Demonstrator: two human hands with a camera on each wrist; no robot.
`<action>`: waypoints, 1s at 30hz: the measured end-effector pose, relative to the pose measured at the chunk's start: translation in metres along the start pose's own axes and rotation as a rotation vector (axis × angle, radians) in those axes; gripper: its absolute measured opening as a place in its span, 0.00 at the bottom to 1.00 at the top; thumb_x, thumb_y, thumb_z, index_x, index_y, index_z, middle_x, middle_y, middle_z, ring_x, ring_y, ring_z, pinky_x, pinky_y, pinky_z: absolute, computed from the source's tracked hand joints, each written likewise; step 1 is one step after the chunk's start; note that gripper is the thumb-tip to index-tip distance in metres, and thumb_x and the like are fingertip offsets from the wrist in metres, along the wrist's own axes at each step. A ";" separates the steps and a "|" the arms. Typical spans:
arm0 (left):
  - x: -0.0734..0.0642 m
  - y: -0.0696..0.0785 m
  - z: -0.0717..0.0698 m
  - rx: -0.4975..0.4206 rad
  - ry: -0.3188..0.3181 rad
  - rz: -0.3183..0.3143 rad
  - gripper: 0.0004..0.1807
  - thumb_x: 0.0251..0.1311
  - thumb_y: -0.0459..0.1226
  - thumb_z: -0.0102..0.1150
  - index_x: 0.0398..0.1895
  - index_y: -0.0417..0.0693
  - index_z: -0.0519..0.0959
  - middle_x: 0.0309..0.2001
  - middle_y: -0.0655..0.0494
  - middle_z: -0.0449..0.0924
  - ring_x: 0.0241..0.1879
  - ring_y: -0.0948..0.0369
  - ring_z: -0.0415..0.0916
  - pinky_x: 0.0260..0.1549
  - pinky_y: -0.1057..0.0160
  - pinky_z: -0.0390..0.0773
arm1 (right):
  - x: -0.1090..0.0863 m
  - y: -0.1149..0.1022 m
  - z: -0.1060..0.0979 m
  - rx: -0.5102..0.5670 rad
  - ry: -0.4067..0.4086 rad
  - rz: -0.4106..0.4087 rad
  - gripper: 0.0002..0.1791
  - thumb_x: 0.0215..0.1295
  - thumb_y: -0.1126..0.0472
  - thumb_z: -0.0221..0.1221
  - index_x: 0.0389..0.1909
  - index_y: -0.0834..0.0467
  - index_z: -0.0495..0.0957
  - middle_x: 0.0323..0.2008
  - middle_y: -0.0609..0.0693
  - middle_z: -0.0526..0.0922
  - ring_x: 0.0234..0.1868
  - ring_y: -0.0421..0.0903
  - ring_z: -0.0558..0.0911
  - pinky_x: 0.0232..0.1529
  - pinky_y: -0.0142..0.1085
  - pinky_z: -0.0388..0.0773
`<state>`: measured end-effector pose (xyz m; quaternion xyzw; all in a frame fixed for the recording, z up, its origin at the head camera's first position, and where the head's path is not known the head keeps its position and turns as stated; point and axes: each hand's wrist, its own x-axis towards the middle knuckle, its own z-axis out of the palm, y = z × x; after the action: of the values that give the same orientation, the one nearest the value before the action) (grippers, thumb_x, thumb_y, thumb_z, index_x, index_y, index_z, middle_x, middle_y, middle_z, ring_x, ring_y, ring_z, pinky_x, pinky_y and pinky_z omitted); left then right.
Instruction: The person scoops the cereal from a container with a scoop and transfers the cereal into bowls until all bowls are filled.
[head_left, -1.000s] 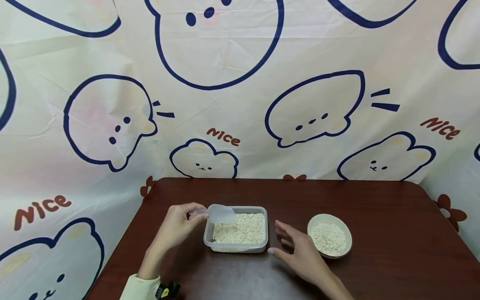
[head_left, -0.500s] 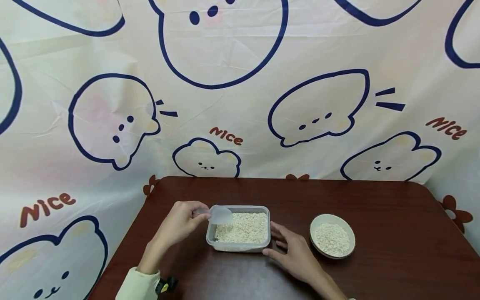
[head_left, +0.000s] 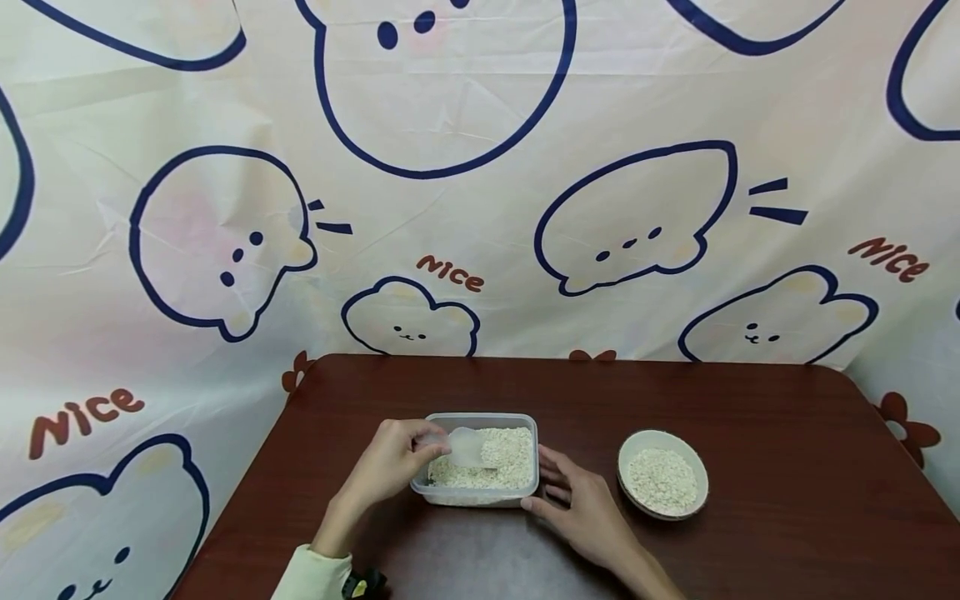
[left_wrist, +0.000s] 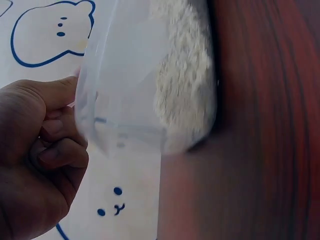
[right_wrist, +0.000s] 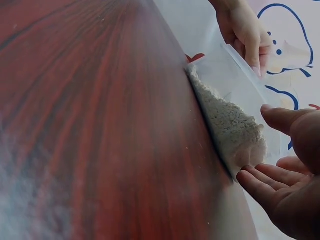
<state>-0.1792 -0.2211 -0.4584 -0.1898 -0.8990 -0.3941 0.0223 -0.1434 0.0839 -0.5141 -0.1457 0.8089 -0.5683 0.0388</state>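
Observation:
My left hand (head_left: 390,462) pinches the handle of a translucent plastic scoop (head_left: 467,448). The scoop's bowl is down at the pale, oat-like flakes (head_left: 517,462) inside a clear rectangular container (head_left: 474,493). In the left wrist view, the container wall (left_wrist: 122,65) stands between the camera and the scoop, which shows only faintly, and the fingers of my left hand (left_wrist: 45,145) are curled. My right hand (head_left: 588,510) rests against the container's right side. The right wrist view has its fingers (right_wrist: 270,182) fairly straight at the wall, thumb apart from them.
A round white bowl (head_left: 655,433) of similar flakes stands right of the container, beyond my right hand. Everything sits on a dark reddish-brown table (head_left: 787,483). A cartoon-printed cloth (head_left: 495,225) hangs behind and beside it.
My left hand has moved right and slightly down, bringing the scoop from the container's left edge over and down to the flakes. My right hand has come left to touch the container.

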 end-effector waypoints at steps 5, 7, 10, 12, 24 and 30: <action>0.005 0.007 0.010 -0.004 0.005 -0.004 0.06 0.68 0.35 0.72 0.42 0.42 0.91 0.23 0.58 0.78 0.20 0.73 0.64 0.22 0.70 0.69 | -0.001 0.000 0.001 0.013 0.001 0.000 0.40 0.64 0.53 0.77 0.74 0.59 0.74 0.66 0.63 0.83 0.65 0.59 0.85 0.58 0.38 0.86; 0.007 0.009 0.015 -0.005 0.010 -0.011 0.06 0.67 0.35 0.73 0.43 0.42 0.91 0.22 0.62 0.76 0.19 0.73 0.63 0.21 0.70 0.68 | -0.001 0.001 0.001 0.010 0.003 0.000 0.40 0.64 0.53 0.77 0.74 0.59 0.74 0.65 0.63 0.83 0.64 0.59 0.86 0.58 0.38 0.86; 0.010 0.013 0.024 -0.020 0.023 -0.013 0.06 0.66 0.35 0.74 0.42 0.41 0.91 0.24 0.62 0.77 0.19 0.73 0.63 0.20 0.71 0.68 | 0.000 0.001 0.001 0.013 0.005 -0.001 0.40 0.63 0.53 0.78 0.74 0.60 0.74 0.65 0.63 0.83 0.64 0.59 0.86 0.58 0.37 0.86; 0.011 0.015 0.030 -0.019 0.035 -0.006 0.06 0.65 0.35 0.74 0.42 0.42 0.91 0.24 0.61 0.78 0.19 0.74 0.63 0.20 0.71 0.68 | 0.000 0.001 0.001 0.019 0.005 -0.001 0.40 0.63 0.53 0.78 0.74 0.60 0.74 0.65 0.63 0.83 0.64 0.59 0.86 0.58 0.37 0.86; 0.011 0.014 0.037 -0.026 0.070 0.038 0.06 0.64 0.38 0.75 0.40 0.45 0.91 0.27 0.61 0.82 0.21 0.74 0.64 0.22 0.71 0.69 | -0.001 0.002 0.000 0.001 0.020 0.007 0.41 0.63 0.52 0.78 0.74 0.58 0.74 0.64 0.62 0.85 0.63 0.57 0.86 0.57 0.37 0.86; 0.009 0.012 0.031 -0.081 0.075 0.025 0.07 0.65 0.38 0.75 0.42 0.44 0.91 0.23 0.63 0.74 0.20 0.74 0.61 0.21 0.70 0.67 | -0.001 0.002 -0.001 -0.012 0.005 0.022 0.41 0.64 0.51 0.77 0.75 0.58 0.73 0.64 0.62 0.84 0.64 0.56 0.86 0.57 0.35 0.86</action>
<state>-0.1795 -0.1888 -0.4700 -0.1867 -0.8783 -0.4369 0.0532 -0.1432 0.0851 -0.5154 -0.1356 0.8140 -0.5633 0.0423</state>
